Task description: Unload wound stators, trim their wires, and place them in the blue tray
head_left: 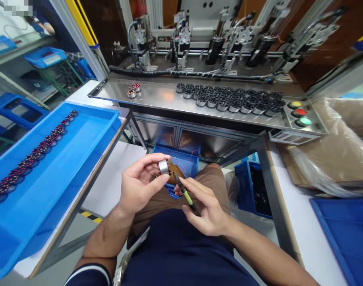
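Note:
Held up in front of my lap, a motor stator [163, 167] with a silver ring and dark, red-tipped ends sits between the thumb and fingers of my left hand [139, 182]. My right hand [207, 208] is closed around slim cutting pliers [186, 195] with black and lime-green handles. Their dark tip points up and left, close to the stator's right side; I cannot tell whether it touches. An orange-brown piece [177, 171] shows behind the tip. Below and beyond my hands is a blue bin [192, 161] with thin red wire strands.
At left, a blue tray [92, 119] holds a long row of stators [35, 157]. Two copper-wound stators [131, 93] and many black-and-silver ones [223, 104] stand on the metal ledge [157, 97]. Push buttons [300, 112], bagged cardboard [324, 159] and blue bins [244, 182] are at right.

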`<state>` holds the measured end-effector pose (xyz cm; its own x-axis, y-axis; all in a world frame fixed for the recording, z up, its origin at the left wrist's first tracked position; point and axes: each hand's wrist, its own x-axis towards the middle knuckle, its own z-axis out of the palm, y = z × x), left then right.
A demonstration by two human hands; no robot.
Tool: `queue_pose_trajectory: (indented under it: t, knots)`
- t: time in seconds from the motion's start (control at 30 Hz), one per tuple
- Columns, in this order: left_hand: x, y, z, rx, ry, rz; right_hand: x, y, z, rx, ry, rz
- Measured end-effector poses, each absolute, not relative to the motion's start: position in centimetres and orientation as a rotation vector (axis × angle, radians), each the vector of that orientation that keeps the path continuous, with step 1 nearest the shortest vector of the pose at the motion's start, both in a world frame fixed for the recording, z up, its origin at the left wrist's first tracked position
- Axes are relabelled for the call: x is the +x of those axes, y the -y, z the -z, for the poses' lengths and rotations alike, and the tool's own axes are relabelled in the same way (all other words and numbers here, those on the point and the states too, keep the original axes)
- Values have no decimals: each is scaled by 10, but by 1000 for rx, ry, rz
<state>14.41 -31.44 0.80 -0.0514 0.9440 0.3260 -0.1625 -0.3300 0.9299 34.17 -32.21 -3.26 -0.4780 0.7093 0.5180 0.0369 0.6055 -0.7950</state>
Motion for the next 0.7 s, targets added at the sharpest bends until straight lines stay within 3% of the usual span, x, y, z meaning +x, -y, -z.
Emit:
queue_pose_trajectory:
  t: [0.7]
  knots:
    - [145,313,-9,1353,-906,-1663,341,322,31,-623,1952,-830]
